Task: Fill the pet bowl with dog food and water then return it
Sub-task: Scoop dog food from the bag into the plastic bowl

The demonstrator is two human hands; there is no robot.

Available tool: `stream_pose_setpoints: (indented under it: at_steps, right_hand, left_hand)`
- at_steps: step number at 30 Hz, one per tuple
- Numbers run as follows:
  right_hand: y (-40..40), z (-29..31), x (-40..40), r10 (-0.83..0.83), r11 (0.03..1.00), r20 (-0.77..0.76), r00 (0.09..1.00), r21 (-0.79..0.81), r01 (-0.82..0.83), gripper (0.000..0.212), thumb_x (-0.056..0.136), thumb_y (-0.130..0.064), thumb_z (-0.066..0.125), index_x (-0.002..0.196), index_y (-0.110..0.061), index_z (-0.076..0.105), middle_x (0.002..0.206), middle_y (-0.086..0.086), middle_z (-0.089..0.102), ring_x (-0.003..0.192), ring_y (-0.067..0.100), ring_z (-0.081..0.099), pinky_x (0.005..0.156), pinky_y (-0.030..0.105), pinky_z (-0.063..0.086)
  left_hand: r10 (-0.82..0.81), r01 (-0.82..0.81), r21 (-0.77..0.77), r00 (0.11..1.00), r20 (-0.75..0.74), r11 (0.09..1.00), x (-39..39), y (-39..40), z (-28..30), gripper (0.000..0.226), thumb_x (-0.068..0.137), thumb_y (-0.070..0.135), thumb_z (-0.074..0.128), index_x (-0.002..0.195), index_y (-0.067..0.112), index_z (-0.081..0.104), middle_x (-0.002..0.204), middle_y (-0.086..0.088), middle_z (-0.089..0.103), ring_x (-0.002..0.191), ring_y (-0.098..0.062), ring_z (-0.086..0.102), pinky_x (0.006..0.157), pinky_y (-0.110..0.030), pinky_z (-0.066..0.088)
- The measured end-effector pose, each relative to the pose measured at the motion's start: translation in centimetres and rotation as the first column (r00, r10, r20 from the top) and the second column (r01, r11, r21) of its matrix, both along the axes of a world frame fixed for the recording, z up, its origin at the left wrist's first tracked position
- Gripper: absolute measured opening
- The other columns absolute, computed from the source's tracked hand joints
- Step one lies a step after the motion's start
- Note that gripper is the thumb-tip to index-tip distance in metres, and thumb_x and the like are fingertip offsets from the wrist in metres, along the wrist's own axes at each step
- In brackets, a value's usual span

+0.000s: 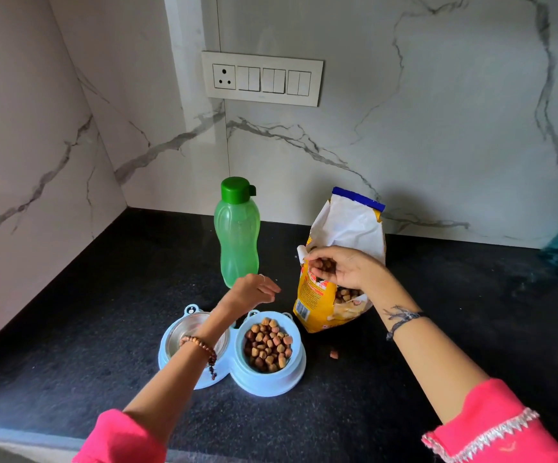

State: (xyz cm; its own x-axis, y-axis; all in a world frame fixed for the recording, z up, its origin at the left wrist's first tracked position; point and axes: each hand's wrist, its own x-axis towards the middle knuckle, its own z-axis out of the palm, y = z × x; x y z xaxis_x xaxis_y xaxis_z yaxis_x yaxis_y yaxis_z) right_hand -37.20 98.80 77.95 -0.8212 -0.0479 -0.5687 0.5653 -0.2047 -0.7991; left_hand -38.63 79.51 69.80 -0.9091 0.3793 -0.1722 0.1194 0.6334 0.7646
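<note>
Right hand (334, 267): cupped, gripping kibble (325, 264) at food bag (317, 305) mouth. Left hand (251, 290): loosely curled, empty, above pet bowl (237, 372); bowl's right well holds kibble, near table (70, 329) edge. Green bottle (237, 235): upright, farther back.

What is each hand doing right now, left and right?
Left hand: loosely open, holding nothing, above the light blue plastic double pet bowl.
Right hand: closed on brown kibble pieces at the yellow dog food bag.

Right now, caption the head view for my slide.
Right hand lifts kibble from the bag; twin pet bowl half filled.
</note>
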Motion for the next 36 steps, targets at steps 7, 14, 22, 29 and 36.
stream_pose_setpoints:
  at_steps: [7,14,22,29,36]
  right_hand:
    - [-6.4,-4.2,4.0,0.35,0.892,0.018,0.936,0.3,-0.339,0.018,0.081,0.005,0.062,0.071,-0.008,0.057,0.066,0.008,0.055,0.059,0.013,0.056,0.049,0.019,0.055]
    - [-8.3,-6.6,5.1,0.547,0.579,0.119,0.829,0.661,-0.477,0.021,0.078,0.002,0.069,0.097,-0.007,0.067,0.105,0.012,0.063,0.087,0.019,0.061,0.066,0.03,0.059]
    - [-6.6,-5.3,4.3,0.517,0.514,0.006,0.856,0.798,-0.316,0.018,0.08,0.001,0.066,0.09,-0.011,0.075,0.087,0.012,0.073,0.07,0.015,0.071,0.057,0.015,0.056]
    - [-3.8,-5.4,5.3,0.299,0.671,-0.12,0.947,0.732,-0.119,0.015,0.082,-0.001,0.064,0.081,-0.014,0.071,0.078,0.004,0.069,0.07,0.011,0.069,0.066,0.021,0.059]
    - [1.6,-8.5,9.0,0.27,0.483,-0.022,0.963,0.868,-0.116,0.011,0.085,-0.012,0.064,0.09,-0.02,0.071,0.087,0.001,0.071,0.075,0.014,0.069,0.071,0.035,0.06]
  left_hand:
    - [-0.015,0.021,-0.162,0.999,0.037,0.987,1.5,-4.0,-0.6,0.024,0.083,0.005,0.065,0.106,0.009,0.07,0.108,-0.012,0.07,0.085,-0.007,0.059,0.055,-0.001,0.043]
    - [-0.043,0.046,-0.21,0.999,0.021,0.977,2.6,-4.7,-1.1,0.037,0.084,0.001,0.061,0.117,0.017,0.064,0.112,-0.007,0.068,0.094,-0.011,0.059,0.079,-0.019,0.044]
    - [0.015,-0.046,-0.171,0.984,-0.178,0.984,4.0,-4.3,-2.0,0.032,0.081,0.007,0.067,0.112,0.016,0.068,0.109,-0.008,0.067,0.095,-0.02,0.064,0.083,-0.025,0.049]
    - [-0.037,0.024,-0.041,0.935,-0.353,0.999,5.8,-1.3,-2.3,0.019,0.082,0.013,0.066,0.1,0.015,0.072,0.103,-0.006,0.068,0.102,-0.021,0.057,0.089,-0.024,0.041]
    - [-0.252,0.178,-0.267,0.927,-0.277,0.947,5.7,2.2,-3.8,0.039,0.087,0.032,0.06,0.124,0.02,0.057,0.134,-0.001,0.054,0.139,-0.019,0.03,0.114,-0.042,0.024]
